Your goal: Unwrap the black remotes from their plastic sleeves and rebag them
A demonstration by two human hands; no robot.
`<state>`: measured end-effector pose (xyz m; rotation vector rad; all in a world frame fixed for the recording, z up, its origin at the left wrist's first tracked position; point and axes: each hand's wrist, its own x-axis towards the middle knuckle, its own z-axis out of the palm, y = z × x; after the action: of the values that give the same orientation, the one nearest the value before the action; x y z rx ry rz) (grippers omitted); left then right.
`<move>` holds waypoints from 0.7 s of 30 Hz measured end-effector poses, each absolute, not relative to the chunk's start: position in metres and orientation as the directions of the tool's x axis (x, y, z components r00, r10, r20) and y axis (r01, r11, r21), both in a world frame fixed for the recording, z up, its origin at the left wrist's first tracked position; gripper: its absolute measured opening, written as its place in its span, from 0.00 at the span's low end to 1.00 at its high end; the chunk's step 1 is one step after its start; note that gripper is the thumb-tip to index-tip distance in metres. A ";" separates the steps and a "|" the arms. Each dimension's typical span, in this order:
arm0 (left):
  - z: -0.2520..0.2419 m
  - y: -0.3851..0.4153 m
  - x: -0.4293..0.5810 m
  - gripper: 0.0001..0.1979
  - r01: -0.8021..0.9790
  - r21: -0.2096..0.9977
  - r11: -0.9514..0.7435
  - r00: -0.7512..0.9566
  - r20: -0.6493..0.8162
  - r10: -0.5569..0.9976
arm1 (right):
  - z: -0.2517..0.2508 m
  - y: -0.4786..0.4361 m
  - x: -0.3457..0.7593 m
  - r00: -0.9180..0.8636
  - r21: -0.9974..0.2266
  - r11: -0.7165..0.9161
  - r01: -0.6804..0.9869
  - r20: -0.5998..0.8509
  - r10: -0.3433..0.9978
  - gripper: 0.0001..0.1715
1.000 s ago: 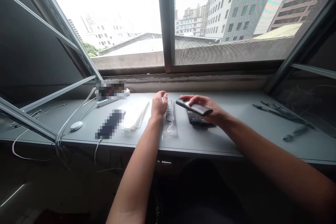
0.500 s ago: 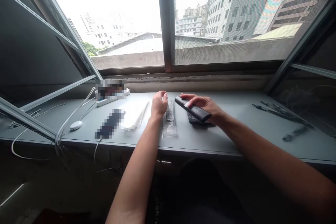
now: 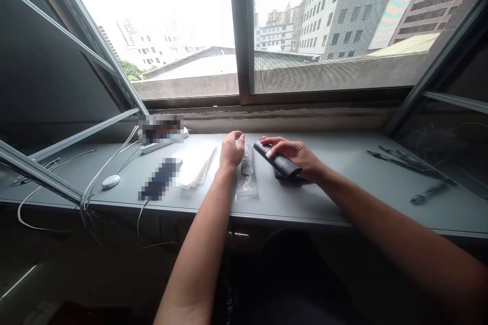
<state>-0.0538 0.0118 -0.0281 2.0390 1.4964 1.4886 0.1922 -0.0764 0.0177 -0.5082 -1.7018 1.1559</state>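
Observation:
My right hand is wrapped round a black remote control, tilted with its back towards me. Partly hidden beneath it, another dark remote lies on the desk. My left hand is closed, with its fingers curled at the upper left edge of a clear plastic sleeve. Whether those fingers pinch anything is hidden. Something dark and long shows inside the sleeve, which lies flat between my two hands.
Clear plastic bags are stacked left of my left arm. Further left are a pixelated dark object, a white round puck, a white power strip and cables. Dark rods lie right; a window stands behind.
The remote in my right hand has turned slightly, its near end shifting left and down over the remote beneath. My left hand has barely moved.

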 end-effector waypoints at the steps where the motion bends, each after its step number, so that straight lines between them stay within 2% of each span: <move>1: -0.027 0.010 -0.053 0.12 0.589 0.631 -0.506 0.029 0.609 0.793 | 0.018 -0.077 0.192 -0.437 -0.868 0.466 -0.170 0.490 0.754 0.14; 5: -0.023 0.004 -0.047 0.19 0.536 0.519 -0.665 0.262 0.647 0.716 | 0.014 -0.076 0.195 -0.457 -0.879 0.461 -0.125 0.463 0.760 0.15; 8: -0.025 0.003 -0.044 0.22 0.552 0.508 -0.661 0.301 0.618 0.727 | 0.011 -0.073 0.198 -0.436 -0.878 0.469 -0.100 0.462 0.772 0.15; 15: -0.032 0.009 -0.050 0.18 0.647 0.489 -0.585 0.216 0.618 0.756 | 0.010 -0.072 0.196 -0.415 -0.890 0.453 -0.059 0.435 0.799 0.19; 21: -0.029 0.007 -0.052 0.18 0.676 0.521 -0.520 0.140 0.603 0.786 | 0.003 -0.064 0.188 -0.269 -0.937 0.338 -0.087 0.349 0.898 0.31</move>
<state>-0.0523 0.0069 -0.0294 2.2744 1.4687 1.3321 0.1884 -0.0641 0.0034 -0.7658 -1.5301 1.1519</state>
